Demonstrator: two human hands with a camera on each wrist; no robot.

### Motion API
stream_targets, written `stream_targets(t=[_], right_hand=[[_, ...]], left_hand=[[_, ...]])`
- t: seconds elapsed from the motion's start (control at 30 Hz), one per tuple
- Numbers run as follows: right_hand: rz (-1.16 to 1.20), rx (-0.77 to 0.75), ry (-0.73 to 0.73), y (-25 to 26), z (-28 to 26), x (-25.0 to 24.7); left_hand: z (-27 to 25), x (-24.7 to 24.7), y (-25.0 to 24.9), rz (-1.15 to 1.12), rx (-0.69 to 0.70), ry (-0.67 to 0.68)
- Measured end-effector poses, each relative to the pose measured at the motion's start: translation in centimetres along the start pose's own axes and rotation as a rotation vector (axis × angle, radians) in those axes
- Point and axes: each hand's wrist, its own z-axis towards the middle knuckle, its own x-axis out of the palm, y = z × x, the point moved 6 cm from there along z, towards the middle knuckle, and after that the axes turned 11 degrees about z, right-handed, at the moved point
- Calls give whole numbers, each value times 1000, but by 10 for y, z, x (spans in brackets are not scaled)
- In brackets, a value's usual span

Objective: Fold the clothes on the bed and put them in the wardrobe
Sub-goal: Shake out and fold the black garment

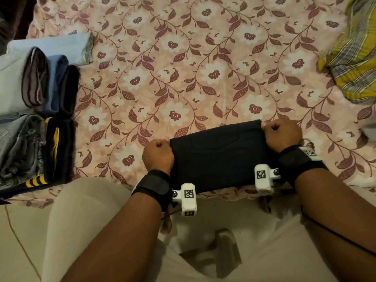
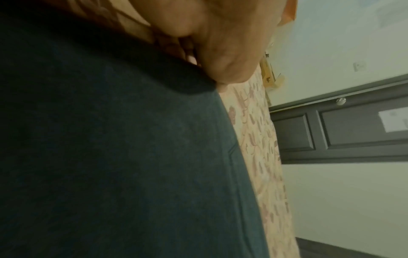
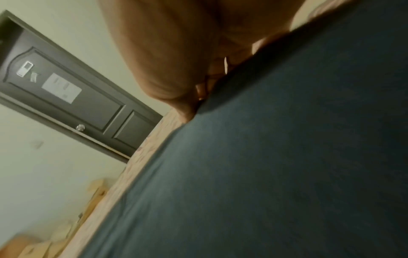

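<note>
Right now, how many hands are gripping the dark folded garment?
2. The left hand grips the left end of the dark garment, and the right hand grips its far right corner. Neither is hidden.

Both hands' fingers are curled under and out of sight in the head view: the left hand (image 1: 157,154) and right hand (image 1: 281,134) show only knuckles at the ends of the dark folded garment (image 1: 219,157). The garment's underside is hidden against the bed (image 1: 183,68). The stack of folded clothes (image 1: 34,119) is cut off by the left edge, and the yellow checked cloth (image 1: 354,55) by the right edge. Both wrist views are blurred, with the paper on the door (image 3: 61,88) unreadable.
</note>
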Motion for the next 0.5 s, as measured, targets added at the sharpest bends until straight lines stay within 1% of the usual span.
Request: stream_targets(t=[0.03,0.07,0.1,0.13,0.17,0.2,0.23,0.27,0.3,0.33,0.4,0.47,0.5], right_hand=[[-19,6,-14,1,-2,0],[-62,-8,-12,7,-8,1],[-111,-63,1,14,-15,5],[-141,-138,37,21,-24,12],[-180,-207,81,28,-35,20],[-246,-259,140,33,-47,32],[-333,-282,211,31,-56,44],[-400,-293,266,24,-61,56],[-437,-285,301,18,-63,62],[-438,-285,317,14,-61,64],[-373,-303,286,15,-53,58],[-280,-281,186,12,-47,42],[-195,-213,132,7,-44,33]], left_hand=[[-2,0,-3,6,27,-4],[-8,-3,-8,41,90,-22],[-16,-6,-16,93,207,-47],[-29,-6,-26,142,371,-60],[-46,-3,-36,199,551,-44],[-63,8,-40,305,708,14],[-76,23,-39,447,814,92],[-85,38,-34,586,862,166],[-89,50,-27,684,863,217],[-91,56,-22,724,848,240],[-90,50,-20,686,799,261],[-92,35,-17,587,680,271],[-91,26,-12,516,575,265]])
